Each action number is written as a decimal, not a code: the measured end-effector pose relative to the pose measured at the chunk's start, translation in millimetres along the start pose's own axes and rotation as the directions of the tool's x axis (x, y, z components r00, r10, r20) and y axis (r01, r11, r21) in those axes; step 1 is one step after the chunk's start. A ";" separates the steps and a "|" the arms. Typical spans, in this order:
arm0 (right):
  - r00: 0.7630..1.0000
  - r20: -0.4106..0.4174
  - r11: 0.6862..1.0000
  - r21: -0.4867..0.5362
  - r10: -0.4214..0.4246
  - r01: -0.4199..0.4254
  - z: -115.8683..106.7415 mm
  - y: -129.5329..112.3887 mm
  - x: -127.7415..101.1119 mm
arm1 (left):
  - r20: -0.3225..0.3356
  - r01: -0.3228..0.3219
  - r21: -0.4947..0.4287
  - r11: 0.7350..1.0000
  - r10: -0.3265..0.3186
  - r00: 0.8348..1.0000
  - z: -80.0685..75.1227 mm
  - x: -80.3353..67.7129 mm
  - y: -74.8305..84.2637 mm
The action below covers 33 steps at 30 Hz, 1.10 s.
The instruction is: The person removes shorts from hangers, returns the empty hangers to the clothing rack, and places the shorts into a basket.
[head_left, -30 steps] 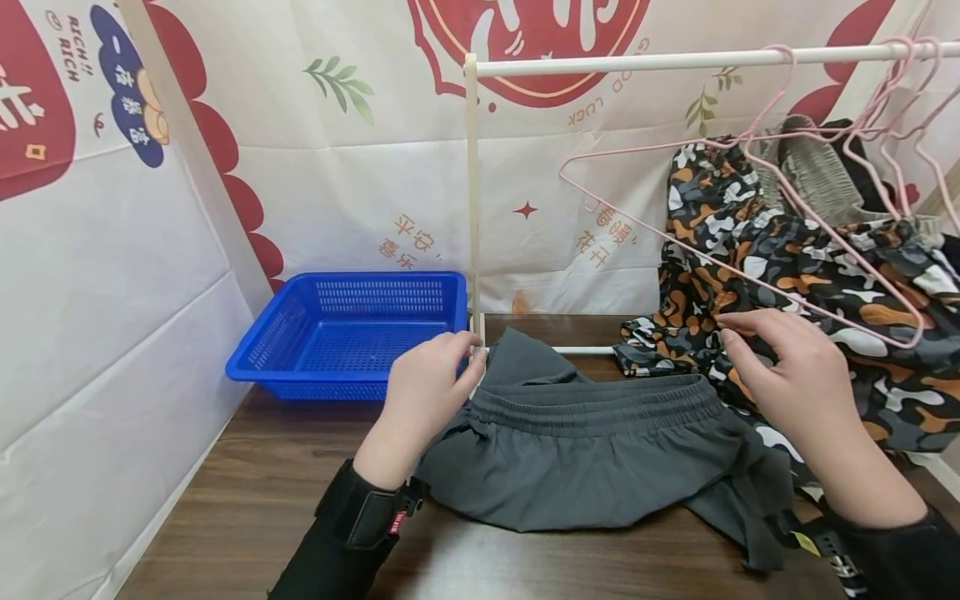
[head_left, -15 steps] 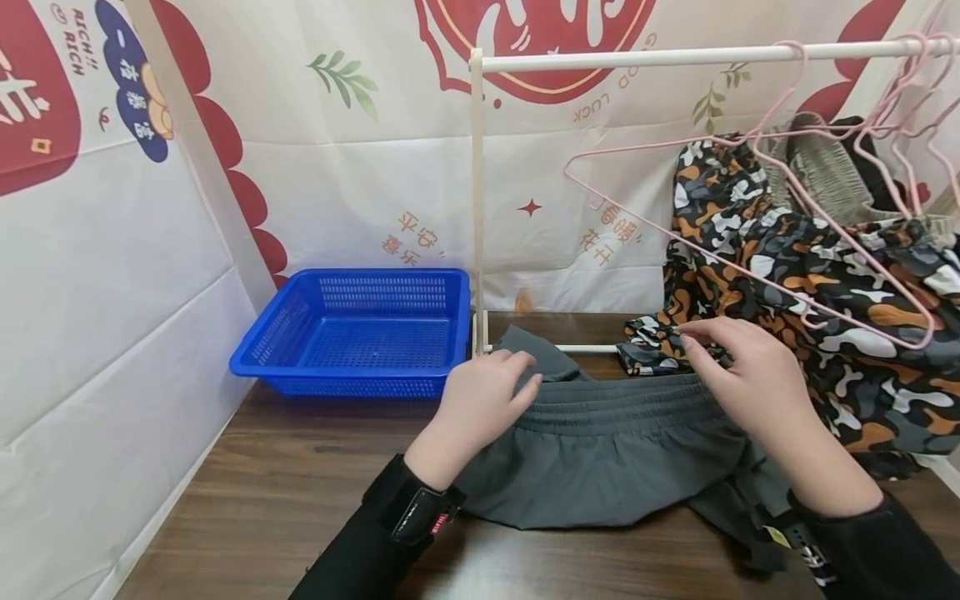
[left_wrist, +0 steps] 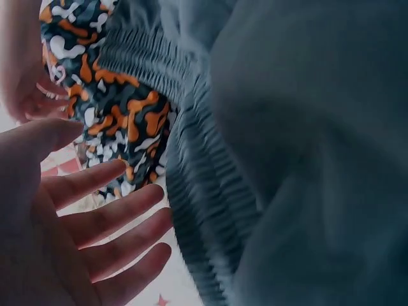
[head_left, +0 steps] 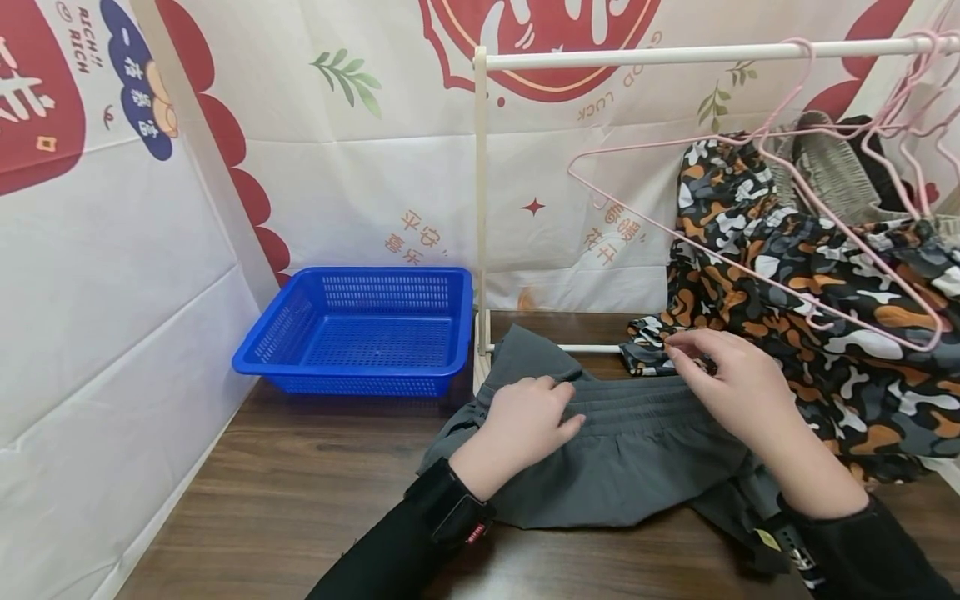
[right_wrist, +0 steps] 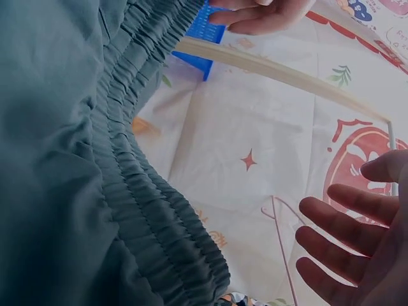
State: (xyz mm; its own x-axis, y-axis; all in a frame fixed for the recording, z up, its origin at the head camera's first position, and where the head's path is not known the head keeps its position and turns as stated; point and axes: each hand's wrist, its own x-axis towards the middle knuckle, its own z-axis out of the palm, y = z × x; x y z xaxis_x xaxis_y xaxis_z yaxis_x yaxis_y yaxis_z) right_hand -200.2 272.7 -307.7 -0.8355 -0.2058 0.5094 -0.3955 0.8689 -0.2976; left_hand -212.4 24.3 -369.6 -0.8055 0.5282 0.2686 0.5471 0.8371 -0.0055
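While the grey shorts [head_left: 600,450] lay flat near the table's [head_left: 300,500] back edge, the left hand [head_left: 525,425] and right hand [head_left: 731,387] hovered over the waistband with fingers loose, grasping nothing. The camouflage garment [head_left: 810,283] beyond ran past the frame, so its shape was unclear.

Bare tabletop [head_left: 300,483] lies open at 8 o'clock of the shorts [head_left: 622,467]. Basket [head_left: 360,333] blocks 10 o'clock, rack post [head_left: 481,208] 12, camo garment [head_left: 825,283] 2.
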 end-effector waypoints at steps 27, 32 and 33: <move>0.992 0.109 0.998 0.013 0.066 -0.068 16.2 10.7 -2.7 | 0.449 -0.106 0.091 0.990 0.054 0.892 38.3 4.2 11.2; 0.991 0.112 0.997 0.011 0.078 -0.080 17.0 11.4 -2.9 | 0.483 -0.059 0.106 0.993 0.000 0.876 39.1 7.0 11.6; 0.990 0.113 0.997 0.009 0.079 -0.080 17.2 11.3 -2.9 | 0.490 -0.042 0.105 0.994 -0.015 0.871 38.7 7.9 11.1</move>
State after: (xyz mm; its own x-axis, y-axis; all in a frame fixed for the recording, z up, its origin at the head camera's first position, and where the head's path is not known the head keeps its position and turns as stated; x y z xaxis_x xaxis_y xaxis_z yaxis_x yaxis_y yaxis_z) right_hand -208.8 275.4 -326.4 -0.9017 -0.1865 0.3900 -0.3308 0.8784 -0.3449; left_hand -221.5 43.3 -404.8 -0.8218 0.5177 -0.2381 0.5535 0.8244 -0.1180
